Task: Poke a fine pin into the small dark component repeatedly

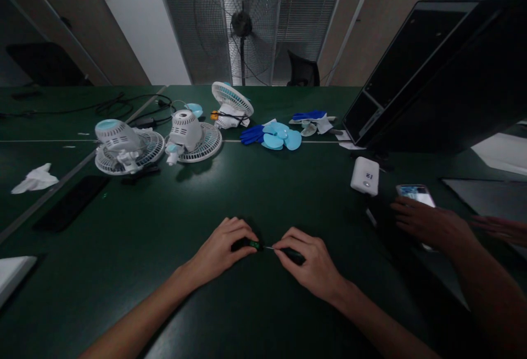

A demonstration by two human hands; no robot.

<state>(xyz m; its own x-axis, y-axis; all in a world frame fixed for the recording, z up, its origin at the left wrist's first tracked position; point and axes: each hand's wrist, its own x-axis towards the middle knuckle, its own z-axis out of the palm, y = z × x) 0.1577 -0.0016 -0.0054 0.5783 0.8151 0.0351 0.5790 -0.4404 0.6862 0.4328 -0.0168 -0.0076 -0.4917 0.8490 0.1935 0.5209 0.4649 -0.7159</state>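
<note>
Near the front middle of the dark green table, my left hand pinches a small green-and-black part between thumb and fingers. Just to its right, my right hand is closed around the black handle of a screwdriver. Its thin metal shaft points left, with the tip at or very near the small part; whether they touch cannot be made out.
Behind lie two white fan heads, a third fan, light-blue blades and blue gloves. At right are a white device, a large black monitor and another person's hand over a phone.
</note>
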